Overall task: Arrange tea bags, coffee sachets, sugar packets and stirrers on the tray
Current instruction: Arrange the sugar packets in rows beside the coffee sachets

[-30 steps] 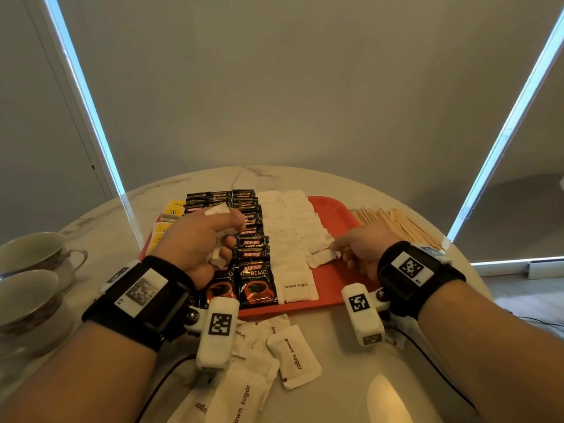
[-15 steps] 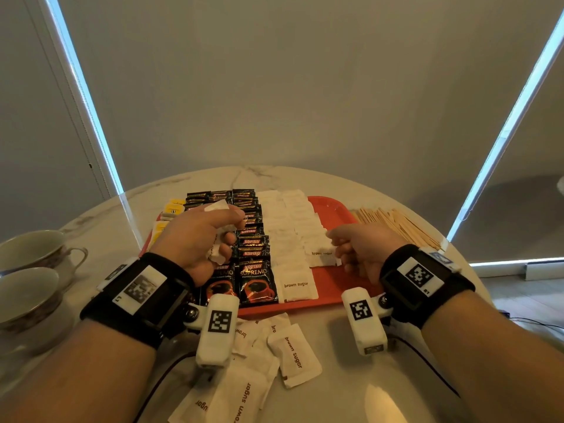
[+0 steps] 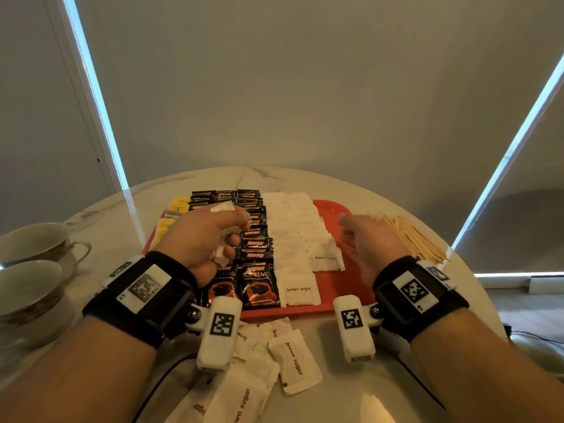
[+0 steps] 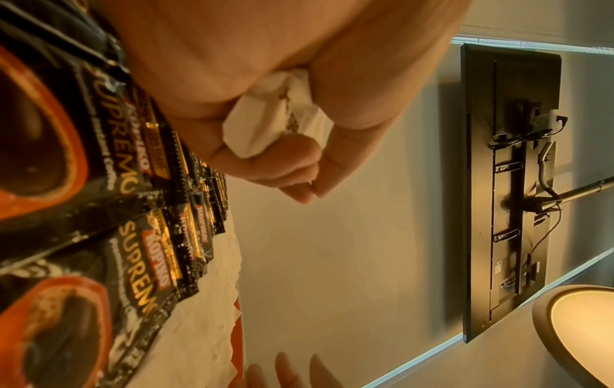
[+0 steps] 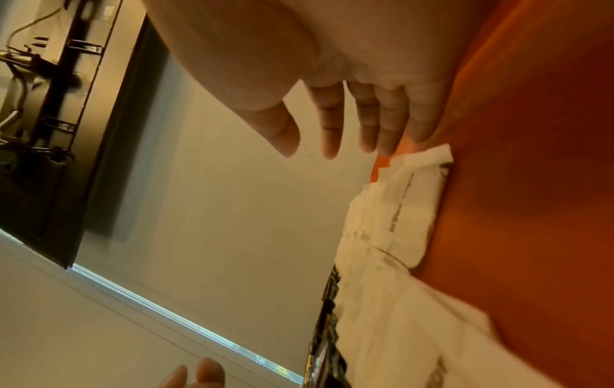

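Observation:
The red tray holds yellow tea bags at its left, rows of black coffee sachets and two rows of white brown-sugar packets. Above the coffee rows my left hand grips a bunch of white sugar packets in its fist. My right hand hovers over the tray's bare right part with fingers straight and spread, holding nothing, just right of the last laid sugar packet. Wooden stirrers lie in a heap on the table right of the tray.
Several loose brown-sugar packets lie on the marble table in front of the tray. Two teacups on saucers stand at the left edge. A wall-mounted screen back and a round lamp show behind.
My right hand has let go of the sugar packet it laid at the end of the right row and has lifted away to the right, fingers opening. The left hand keeps its bunch.

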Demonstrator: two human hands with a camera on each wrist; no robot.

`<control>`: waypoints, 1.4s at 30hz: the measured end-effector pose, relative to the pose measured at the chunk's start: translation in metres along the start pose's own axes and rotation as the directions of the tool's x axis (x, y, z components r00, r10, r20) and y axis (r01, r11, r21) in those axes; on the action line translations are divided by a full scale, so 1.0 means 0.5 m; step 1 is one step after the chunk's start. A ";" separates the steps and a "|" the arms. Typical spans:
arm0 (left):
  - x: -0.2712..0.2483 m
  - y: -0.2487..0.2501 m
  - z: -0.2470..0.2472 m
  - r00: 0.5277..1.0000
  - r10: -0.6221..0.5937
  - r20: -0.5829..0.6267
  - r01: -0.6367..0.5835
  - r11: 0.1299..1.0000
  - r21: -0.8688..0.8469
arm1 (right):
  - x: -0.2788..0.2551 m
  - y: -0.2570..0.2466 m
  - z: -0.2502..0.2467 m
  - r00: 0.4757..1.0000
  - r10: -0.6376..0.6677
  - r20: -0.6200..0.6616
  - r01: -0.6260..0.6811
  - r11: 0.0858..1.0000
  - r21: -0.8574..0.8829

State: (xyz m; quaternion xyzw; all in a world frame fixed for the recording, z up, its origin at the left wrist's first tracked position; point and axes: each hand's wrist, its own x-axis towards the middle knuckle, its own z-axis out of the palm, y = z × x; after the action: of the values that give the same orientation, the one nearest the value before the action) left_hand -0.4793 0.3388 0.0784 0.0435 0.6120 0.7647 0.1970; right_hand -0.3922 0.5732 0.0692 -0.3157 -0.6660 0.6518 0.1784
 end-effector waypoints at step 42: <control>-0.028 0.004 0.019 0.983 0.181 0.013 -0.181 0.975 0.132 | -0.066 -0.025 0.121 0.820 -0.251 0.514 0.180 0.966 0.184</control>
State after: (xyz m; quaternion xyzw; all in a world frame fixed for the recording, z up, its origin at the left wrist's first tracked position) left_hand -0.4643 0.3421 0.0852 0.1122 0.6550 0.7369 0.1234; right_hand -0.4093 0.5066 0.0818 -0.0328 -0.6777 0.7303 0.0789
